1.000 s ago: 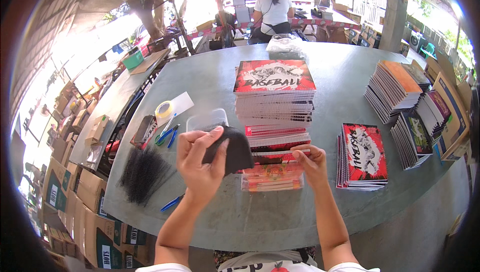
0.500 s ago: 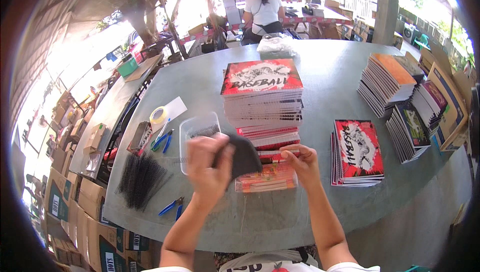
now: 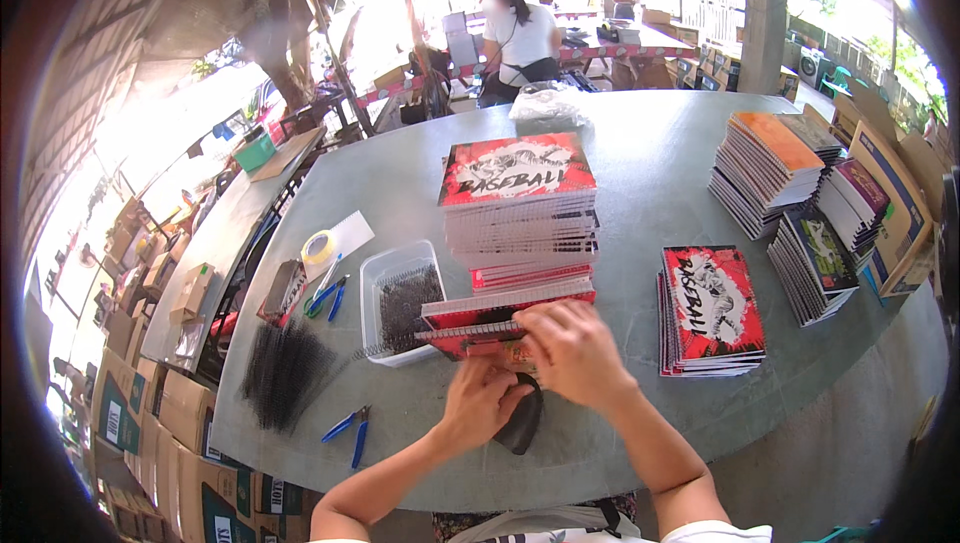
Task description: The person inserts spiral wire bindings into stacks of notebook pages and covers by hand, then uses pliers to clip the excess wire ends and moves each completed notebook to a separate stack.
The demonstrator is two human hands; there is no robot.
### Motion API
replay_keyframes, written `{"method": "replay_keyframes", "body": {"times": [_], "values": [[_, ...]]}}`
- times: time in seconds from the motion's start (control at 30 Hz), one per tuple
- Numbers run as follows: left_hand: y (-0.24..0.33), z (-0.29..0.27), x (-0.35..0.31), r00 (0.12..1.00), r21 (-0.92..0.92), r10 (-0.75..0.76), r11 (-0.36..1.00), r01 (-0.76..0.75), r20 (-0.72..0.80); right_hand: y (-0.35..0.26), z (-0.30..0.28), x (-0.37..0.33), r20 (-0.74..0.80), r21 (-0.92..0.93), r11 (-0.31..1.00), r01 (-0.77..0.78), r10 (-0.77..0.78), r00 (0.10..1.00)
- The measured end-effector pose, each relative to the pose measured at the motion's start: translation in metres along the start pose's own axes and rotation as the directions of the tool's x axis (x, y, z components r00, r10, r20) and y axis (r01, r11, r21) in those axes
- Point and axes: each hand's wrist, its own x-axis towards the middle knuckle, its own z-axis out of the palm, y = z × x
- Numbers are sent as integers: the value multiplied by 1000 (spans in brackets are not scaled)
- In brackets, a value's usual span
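A red-covered notebook [image 3: 470, 333] stands tilted at the front of the central stack, its bound edge up. A black spiral coil [image 3: 380, 351] runs along that edge and sticks out past its left end. My right hand [image 3: 578, 351] is closed, pinching the notebook's edge near the coil's right end. Just below the notebook, my left hand [image 3: 482, 401] is closed with its thumb against a dark, curved, flat piece [image 3: 520, 421]. The fingertips of my left hand touch the notebook's lower front. Behind rises the tall stack of red-covered notebooks [image 3: 520, 228].
Left lie a clear plastic tub [image 3: 365, 288] of black coils, loose coils [image 3: 285, 373], blue-handled pliers [image 3: 350, 431], more blue tools [image 3: 328, 295] and a tape roll [image 3: 318, 246]. Right stand a smaller notebook stack [image 3: 712, 308] and several others [image 3: 768, 168]. A person [image 3: 522, 38] sits beyond the table.
My left hand has come down and right with the dark curved piece, from beside the stack to below the notebook. My right hand has moved left and down; the notebook now stands tilted up.
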Motion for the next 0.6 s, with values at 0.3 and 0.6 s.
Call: {"method": "replay_keyframes", "body": {"times": [0.3,0.6], "values": [[-17,-52,43,998,53,14,998,-17,66,9,11,2,147,-64,986,156,-145,978],[-26,-58,46,997,133,-20,991,9,77,20,18,8,222,-104,978,183,-156,962]]}}
